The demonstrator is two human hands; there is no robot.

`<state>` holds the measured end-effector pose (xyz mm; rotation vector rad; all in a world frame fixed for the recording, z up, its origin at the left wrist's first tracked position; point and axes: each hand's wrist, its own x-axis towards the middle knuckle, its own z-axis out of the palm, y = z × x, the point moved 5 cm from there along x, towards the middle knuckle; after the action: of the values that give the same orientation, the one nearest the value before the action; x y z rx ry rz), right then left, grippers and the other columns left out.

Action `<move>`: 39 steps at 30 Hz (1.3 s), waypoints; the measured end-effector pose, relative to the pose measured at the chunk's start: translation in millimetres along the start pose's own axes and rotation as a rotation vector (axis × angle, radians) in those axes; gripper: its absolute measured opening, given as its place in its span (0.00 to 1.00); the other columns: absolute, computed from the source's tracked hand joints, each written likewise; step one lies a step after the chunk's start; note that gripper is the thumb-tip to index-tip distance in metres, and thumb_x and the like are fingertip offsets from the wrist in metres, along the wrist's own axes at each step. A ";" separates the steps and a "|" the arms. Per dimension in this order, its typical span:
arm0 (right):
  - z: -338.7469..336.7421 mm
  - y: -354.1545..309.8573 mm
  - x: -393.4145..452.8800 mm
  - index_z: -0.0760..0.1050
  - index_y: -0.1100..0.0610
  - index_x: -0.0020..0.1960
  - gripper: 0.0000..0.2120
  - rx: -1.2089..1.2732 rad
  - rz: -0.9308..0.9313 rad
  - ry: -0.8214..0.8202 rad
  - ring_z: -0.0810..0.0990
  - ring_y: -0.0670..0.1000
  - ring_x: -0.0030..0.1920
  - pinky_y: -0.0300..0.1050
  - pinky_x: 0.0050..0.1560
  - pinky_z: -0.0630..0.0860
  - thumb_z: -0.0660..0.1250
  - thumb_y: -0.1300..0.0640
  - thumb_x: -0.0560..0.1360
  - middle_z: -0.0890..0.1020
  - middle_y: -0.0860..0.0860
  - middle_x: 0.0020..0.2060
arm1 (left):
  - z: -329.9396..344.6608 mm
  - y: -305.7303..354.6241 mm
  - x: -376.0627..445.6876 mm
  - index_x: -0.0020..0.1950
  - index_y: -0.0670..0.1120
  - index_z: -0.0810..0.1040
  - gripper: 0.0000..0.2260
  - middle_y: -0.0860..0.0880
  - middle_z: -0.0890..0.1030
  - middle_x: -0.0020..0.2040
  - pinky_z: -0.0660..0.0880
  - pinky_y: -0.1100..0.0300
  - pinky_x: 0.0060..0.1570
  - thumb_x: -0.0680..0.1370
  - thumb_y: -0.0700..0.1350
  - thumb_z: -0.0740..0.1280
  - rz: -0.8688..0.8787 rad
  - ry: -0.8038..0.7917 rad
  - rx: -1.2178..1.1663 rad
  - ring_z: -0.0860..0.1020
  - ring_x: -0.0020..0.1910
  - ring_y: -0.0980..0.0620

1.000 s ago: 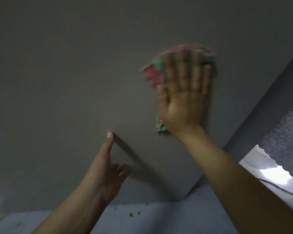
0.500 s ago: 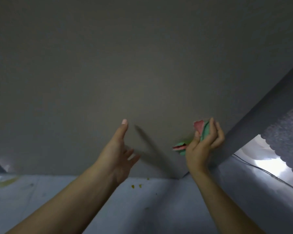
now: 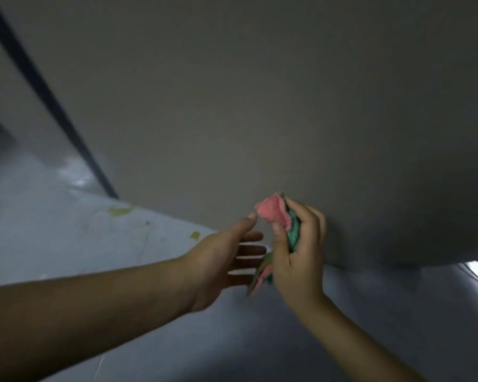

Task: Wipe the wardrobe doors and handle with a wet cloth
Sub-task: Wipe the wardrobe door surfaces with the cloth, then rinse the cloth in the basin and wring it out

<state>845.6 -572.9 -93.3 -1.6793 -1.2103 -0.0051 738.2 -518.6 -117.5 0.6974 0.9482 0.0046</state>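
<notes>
Gripping the bunched pink-green cloth (image 3: 280, 224) at centre frame, right hand (image 3: 298, 260); left hand (image 3: 224, 255) spread open beside it, against the unmarked wardrobe door (image 3: 260, 106).

Home bedroom: wardrobe door (image 3: 260, 92)

Cloth (image 3: 276, 220) mostly hidden inside right hand (image 3: 298, 260); door edges cropped.

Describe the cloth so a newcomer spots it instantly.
Start at the big grey wardrobe door that fills the upper frame and drop to its lower edge. There the right hand grips a bunched cloth, with the open left hand beside it. It is the only pink-and-green thing in view.
</notes>
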 end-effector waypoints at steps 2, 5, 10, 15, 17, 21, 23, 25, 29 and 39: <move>22.6 -45.2 14.9 0.68 0.59 0.64 0.17 0.023 -0.025 -0.098 0.67 0.31 0.60 0.26 0.62 0.62 0.61 0.62 0.76 0.65 0.44 0.57 | -21.9 20.9 -28.2 0.61 0.47 0.78 0.20 0.48 0.83 0.54 0.77 0.56 0.50 0.79 0.58 0.58 0.024 0.033 -0.079 0.81 0.51 0.51; 48.8 -107.2 38.2 0.69 0.62 0.64 0.17 0.034 -0.026 -0.248 0.66 0.31 0.60 0.27 0.62 0.62 0.62 0.65 0.76 0.66 0.48 0.56 | -54.6 44.5 -83.3 0.57 0.47 0.79 0.19 0.49 0.84 0.48 0.76 0.58 0.43 0.80 0.57 0.56 0.031 0.086 -0.226 0.82 0.44 0.53; 90.2 -231.1 55.3 0.70 0.65 0.64 0.17 0.090 0.073 -0.489 0.68 0.31 0.58 0.26 0.60 0.64 0.63 0.65 0.77 0.64 0.44 0.56 | -115.7 53.6 -192.5 0.56 0.46 0.80 0.17 0.48 0.84 0.48 0.75 0.58 0.43 0.82 0.54 0.55 -0.013 0.214 -0.422 0.82 0.42 0.53; 147.0 -376.8 49.0 0.70 0.63 0.65 0.16 0.171 0.083 -0.695 0.70 0.35 0.59 0.29 0.61 0.66 0.64 0.65 0.78 0.66 0.44 0.56 | -176.5 52.5 -317.0 0.53 0.50 0.80 0.15 0.51 0.83 0.45 0.74 0.52 0.53 0.80 0.57 0.58 -0.136 0.304 -0.621 0.79 0.46 0.52; 176.1 -436.6 50.2 0.71 0.63 0.65 0.16 0.194 0.066 -0.715 0.68 0.32 0.59 0.27 0.60 0.65 0.64 0.65 0.77 0.66 0.46 0.56 | -208.8 62.8 -363.8 0.52 0.49 0.80 0.15 0.50 0.83 0.41 0.77 0.52 0.48 0.80 0.57 0.59 -0.125 0.289 -0.707 0.80 0.43 0.52; 244.5 -527.9 54.3 0.71 0.64 0.64 0.16 0.250 0.096 -0.748 0.68 0.30 0.58 0.24 0.59 0.63 0.62 0.61 0.77 0.67 0.48 0.55 | -275.1 89.8 -435.2 0.42 0.50 0.77 0.12 0.51 0.77 0.32 0.73 0.59 0.39 0.80 0.53 0.59 -0.087 0.315 -0.832 0.75 0.34 0.54; 275.8 -562.7 59.6 0.71 0.64 0.64 0.16 0.270 0.098 -0.744 0.68 0.30 0.58 0.24 0.58 0.63 0.62 0.60 0.77 0.68 0.49 0.55 | -308.8 102.4 -453.0 0.48 0.49 0.78 0.10 0.48 0.78 0.39 0.72 0.58 0.42 0.79 0.52 0.60 -0.024 0.348 -0.912 0.75 0.40 0.53; 309.3 -587.1 67.1 0.71 0.64 0.63 0.15 0.293 0.112 -0.741 0.69 0.30 0.56 0.23 0.57 0.64 0.64 0.60 0.78 0.68 0.47 0.54 | -346.8 116.5 -464.9 0.55 0.47 0.77 0.11 0.47 0.79 0.44 0.72 0.56 0.46 0.80 0.51 0.59 0.032 0.395 -1.007 0.76 0.44 0.52; 368.1 -609.4 90.7 0.73 0.63 0.60 0.13 0.294 0.136 -0.727 0.70 0.31 0.53 0.24 0.55 0.64 0.65 0.59 0.78 0.70 0.52 0.52 | -411.9 152.7 -478.0 0.50 0.46 0.76 0.12 0.46 0.80 0.40 0.71 0.59 0.39 0.80 0.53 0.59 0.103 0.498 -1.129 0.77 0.37 0.52; 582.8 -611.2 164.9 0.70 0.54 0.48 0.04 0.226 0.260 -0.840 0.72 0.40 0.43 0.30 0.43 0.69 0.65 0.58 0.78 0.73 0.52 0.46 | -617.8 262.1 -458.1 0.48 0.45 0.78 0.08 0.47 0.81 0.41 0.74 0.61 0.37 0.81 0.45 0.60 0.243 0.909 -1.063 0.79 0.37 0.53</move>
<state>199.7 -57.7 146.8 -1.6606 -1.4943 1.0458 79.0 -112.8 129.6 -0.2487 1.5000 1.0414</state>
